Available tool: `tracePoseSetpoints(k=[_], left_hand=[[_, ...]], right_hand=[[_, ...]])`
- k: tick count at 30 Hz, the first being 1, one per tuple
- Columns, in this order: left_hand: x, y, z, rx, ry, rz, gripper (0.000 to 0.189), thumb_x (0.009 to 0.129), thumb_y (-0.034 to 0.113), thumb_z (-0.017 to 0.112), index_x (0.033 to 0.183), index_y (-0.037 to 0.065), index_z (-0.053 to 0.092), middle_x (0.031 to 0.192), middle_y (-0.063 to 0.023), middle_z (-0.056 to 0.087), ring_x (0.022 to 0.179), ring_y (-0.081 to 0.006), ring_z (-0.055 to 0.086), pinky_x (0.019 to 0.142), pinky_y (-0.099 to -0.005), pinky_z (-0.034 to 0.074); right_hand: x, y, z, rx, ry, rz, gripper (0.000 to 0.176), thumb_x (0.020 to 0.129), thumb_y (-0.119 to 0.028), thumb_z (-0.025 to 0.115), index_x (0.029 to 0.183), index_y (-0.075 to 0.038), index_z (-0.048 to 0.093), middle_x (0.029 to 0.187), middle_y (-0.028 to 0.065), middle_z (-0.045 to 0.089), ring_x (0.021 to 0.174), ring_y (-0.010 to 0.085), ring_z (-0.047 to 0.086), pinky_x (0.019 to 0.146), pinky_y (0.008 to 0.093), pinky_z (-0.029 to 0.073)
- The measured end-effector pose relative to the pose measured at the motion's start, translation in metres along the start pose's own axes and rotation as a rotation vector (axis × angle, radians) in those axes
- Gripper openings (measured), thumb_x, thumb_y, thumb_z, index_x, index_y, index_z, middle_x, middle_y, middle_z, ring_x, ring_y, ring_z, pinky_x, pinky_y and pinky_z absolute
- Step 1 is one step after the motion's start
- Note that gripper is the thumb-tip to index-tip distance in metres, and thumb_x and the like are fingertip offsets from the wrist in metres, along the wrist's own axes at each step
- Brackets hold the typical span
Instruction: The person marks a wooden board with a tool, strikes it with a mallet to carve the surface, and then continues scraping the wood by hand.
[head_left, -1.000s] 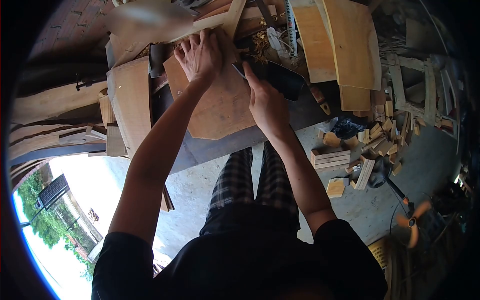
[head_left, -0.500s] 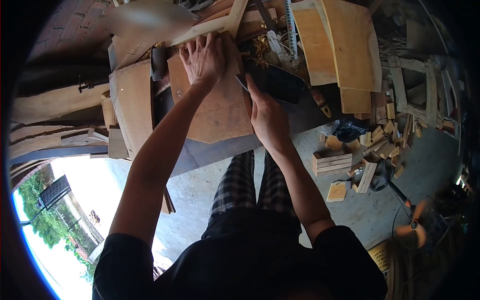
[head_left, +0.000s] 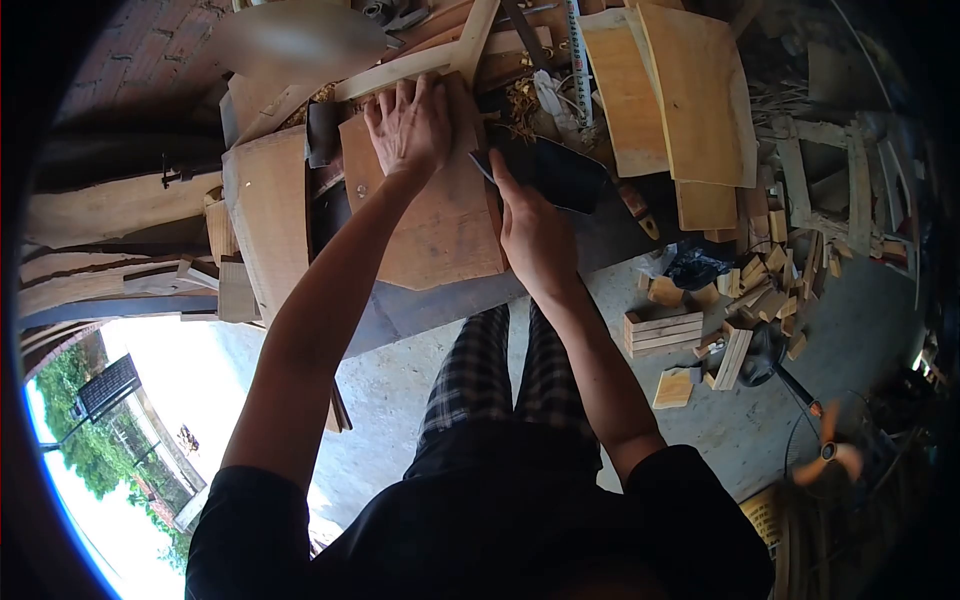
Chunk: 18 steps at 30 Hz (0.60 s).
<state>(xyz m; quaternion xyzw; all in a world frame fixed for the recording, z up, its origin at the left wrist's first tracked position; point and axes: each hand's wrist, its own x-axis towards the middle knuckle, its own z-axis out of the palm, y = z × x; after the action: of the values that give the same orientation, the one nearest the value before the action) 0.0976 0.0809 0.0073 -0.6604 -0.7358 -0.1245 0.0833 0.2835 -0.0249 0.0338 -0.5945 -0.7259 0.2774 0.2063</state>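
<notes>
A wide reddish-brown board lies on the dark bench top. My left hand rests on its upper part, palm down, with the fingers a little apart. At the board's right edge my right hand is wrapped round a tool with a dark curved blade. Its index finger stretches along the tool towards the board; the handle is hidden in the palm. A black flat object lies just right of this hand, and a brush lies beyond it.
Light boards are stacked at the right of the bench, near a tape measure and wood shavings. Another board lies at the left. Wood offcuts and an orange-bladed fan are on the floor at the right.
The view has shifted slightly. Both hands keep nearly the same places on and beside the board. The fan blades have turned.
</notes>
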Motion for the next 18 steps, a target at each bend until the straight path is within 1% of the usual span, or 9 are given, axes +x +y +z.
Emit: tracePoseSetpoints(k=[3,4,5,7,8,9,11,16,18], left_hand=[[0.000,0.003,-0.008,0.024,-0.032,-0.019,0.038,0.105,0.039,0.040,0.134,0.021,0.058,0.132,-0.0101,0.060,0.129,-0.0302,0.050,0.112,-0.0488,0.028],[0.001,0.005,-0.012,0.027,-0.099,-0.101,0.039,0.105,0.039,0.040,0.135,0.021,0.057,0.132,-0.0100,0.060,0.130,-0.0307,0.049,0.113,-0.0494,0.028],[0.000,0.004,-0.008,0.022,-0.099,-0.105,0.039,0.105,0.039,0.040,0.135,0.021,0.057,0.132,-0.0100,0.060,0.130,-0.0307,0.049,0.113,-0.0494,0.028],[0.000,0.002,-0.004,-0.019,-0.010,-0.031,0.038,0.104,0.039,0.042,0.132,0.021,0.059,0.127,-0.0113,0.062,0.128,-0.0318,0.050,0.113,-0.0516,0.026],[0.000,0.001,-0.001,0.014,-0.025,-0.044,0.039,0.103,0.040,0.042,0.132,0.019,0.059,0.128,-0.0119,0.061,0.128,-0.0316,0.050,0.113,-0.0518,0.026],[0.000,0.003,-0.004,0.068,-0.070,-0.062,0.040,0.105,0.041,0.040,0.135,0.021,0.057,0.134,-0.0106,0.058,0.130,-0.0318,0.049,0.112,-0.0507,0.028],[0.000,0.003,-0.007,0.042,-0.090,-0.053,0.040,0.105,0.041,0.040,0.135,0.021,0.057,0.133,-0.0108,0.058,0.130,-0.0315,0.050,0.112,-0.0509,0.028],[-0.003,0.000,-0.004,0.024,-0.057,-0.023,0.039,0.104,0.040,0.042,0.133,0.019,0.058,0.129,-0.0119,0.060,0.127,-0.0312,0.050,0.112,-0.0507,0.027],[0.001,0.003,-0.004,0.019,-0.027,-0.018,0.038,0.103,0.039,0.044,0.131,0.018,0.059,0.126,-0.0132,0.061,0.126,-0.0313,0.050,0.112,-0.0507,0.026]], right_hand=[[-0.009,-0.001,-0.005,0.044,-0.022,0.004,0.051,0.100,-0.021,0.057,0.150,-0.026,0.046,0.085,0.0132,0.067,0.074,0.0350,0.072,0.065,0.0458,0.060],[-0.003,0.001,-0.004,0.046,-0.010,-0.010,0.052,0.100,-0.021,0.057,0.150,-0.026,0.046,0.085,0.0138,0.067,0.074,0.0345,0.072,0.066,0.0460,0.060],[0.004,0.002,-0.004,0.040,-0.012,-0.010,0.052,0.100,-0.021,0.057,0.150,-0.026,0.046,0.085,0.0138,0.067,0.074,0.0345,0.072,0.066,0.0460,0.060],[0.017,0.000,-0.004,-0.030,-0.015,0.005,0.052,0.100,-0.019,0.056,0.150,-0.025,0.046,0.085,0.0150,0.068,0.074,0.0355,0.072,0.066,0.0471,0.059],[0.017,-0.002,-0.004,-0.023,-0.003,-0.006,0.052,0.100,-0.019,0.056,0.150,-0.025,0.046,0.085,0.0150,0.068,0.074,0.0355,0.072,0.066,0.0471,0.059],[0.008,-0.004,-0.004,0.011,-0.021,0.013,0.052,0.099,-0.017,0.056,0.150,-0.025,0.046,0.086,0.0156,0.068,0.074,0.0360,0.072,0.066,0.0475,0.059],[0.005,-0.002,-0.002,0.040,-0.043,0.047,0.052,0.099,-0.016,0.055,0.149,-0.024,0.047,0.086,0.0161,0.068,0.074,0.0366,0.072,0.065,0.0479,0.059],[0.044,0.004,0.013,0.028,0.052,-0.023,0.056,0.098,-0.015,0.057,0.152,-0.024,0.044,0.086,0.0157,0.068,0.073,0.0362,0.072,0.065,0.0474,0.060],[0.022,0.000,0.001,0.030,0.014,-0.021,0.055,0.098,-0.015,0.057,0.151,-0.024,0.045,0.087,0.0154,0.068,0.073,0.0362,0.072,0.065,0.0473,0.060]])
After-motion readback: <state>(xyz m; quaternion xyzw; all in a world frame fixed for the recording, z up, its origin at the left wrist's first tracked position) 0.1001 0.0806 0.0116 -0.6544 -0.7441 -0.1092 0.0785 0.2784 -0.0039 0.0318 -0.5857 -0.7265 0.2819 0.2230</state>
